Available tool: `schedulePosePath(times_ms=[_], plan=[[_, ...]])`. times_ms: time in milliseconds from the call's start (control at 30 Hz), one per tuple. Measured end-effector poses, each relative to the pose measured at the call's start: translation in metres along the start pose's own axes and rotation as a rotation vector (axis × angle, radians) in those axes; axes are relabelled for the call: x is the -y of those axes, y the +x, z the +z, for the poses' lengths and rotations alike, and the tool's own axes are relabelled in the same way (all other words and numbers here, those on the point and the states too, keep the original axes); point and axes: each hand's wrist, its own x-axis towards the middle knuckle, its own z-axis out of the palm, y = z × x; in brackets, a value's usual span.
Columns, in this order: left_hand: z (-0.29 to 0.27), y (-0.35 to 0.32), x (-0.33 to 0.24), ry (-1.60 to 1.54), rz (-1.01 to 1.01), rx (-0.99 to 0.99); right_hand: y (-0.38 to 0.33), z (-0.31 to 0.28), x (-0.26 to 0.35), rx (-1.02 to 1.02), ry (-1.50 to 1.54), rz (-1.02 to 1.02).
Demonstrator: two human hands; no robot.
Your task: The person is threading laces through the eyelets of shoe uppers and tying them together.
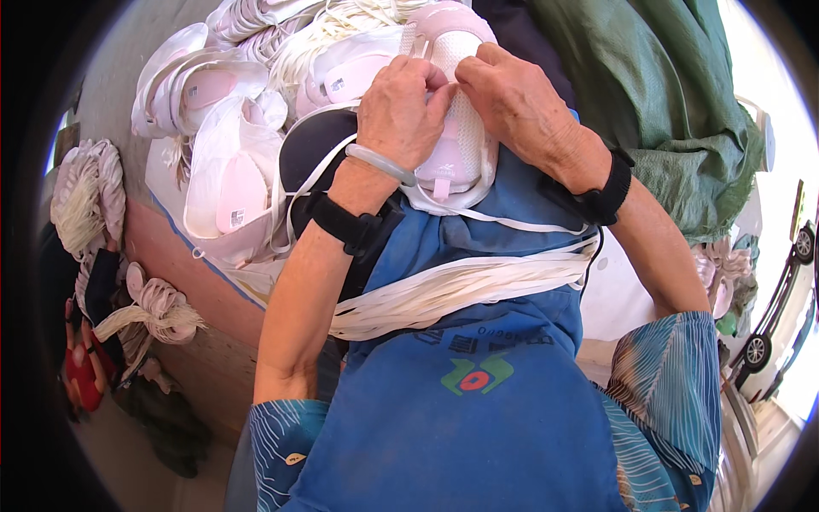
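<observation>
A pale pink and white shoe upper (461, 128) lies on my lap, its pink tongue tab toward me. Over its throat my left hand (403, 107) is closed, thumb and fingers pinched at the lacing edge. Just right of it, my right hand (522, 107) is also closed in a pinch above the mesh. What lies between the right fingertips is hidden by the hand. A flat white lace (520, 224) trails from below the upper toward the right. Across my blue apron (461, 410) stretches a bundle of flat white laces (469, 286).
More pink and white uppers (230, 183) are heaped at the left, with loose laces (341, 34) behind them. Green cloth (648, 102) drapes at the right. Tied bundles of uppers (158, 307) lie lower left, close to another person in red (83, 375). Toy-like black wheels (757, 352) show far right.
</observation>
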Motion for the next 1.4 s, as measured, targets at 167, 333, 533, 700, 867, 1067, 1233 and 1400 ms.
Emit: schedulePosePath(times_ms=[167,333,533,700,867,1067,1233,1400], plan=[[-0.006,-0.001,0.005,-0.054,-0.037,0.044,-0.003,0.003,-0.003,-0.121,0.300,0.180],[-0.012,0.002,-0.003,-0.116,-0.147,0.097,-0.005,0.008,0.002,-0.193,0.135,0.088],[-0.017,0.002,-0.001,-0.135,-0.167,0.108,-0.004,0.009,0.007,-0.183,0.061,0.054],[-0.019,0.003,-0.002,-0.156,-0.205,0.128,-0.009,0.008,0.006,-0.234,0.196,0.112],[-0.021,0.005,0.000,-0.211,-0.235,0.165,-0.004,0.014,0.011,-0.195,0.132,0.088],[-0.024,0.008,0.000,-0.210,-0.284,0.167,-0.002,0.022,0.010,-0.257,0.165,0.146],[-0.025,0.004,-0.002,-0.212,-0.275,0.157,-0.006,0.004,0.011,-0.194,0.142,0.211],[-0.021,0.002,0.004,-0.301,-0.229,0.153,-0.007,0.004,0.015,-0.089,0.130,0.329]])
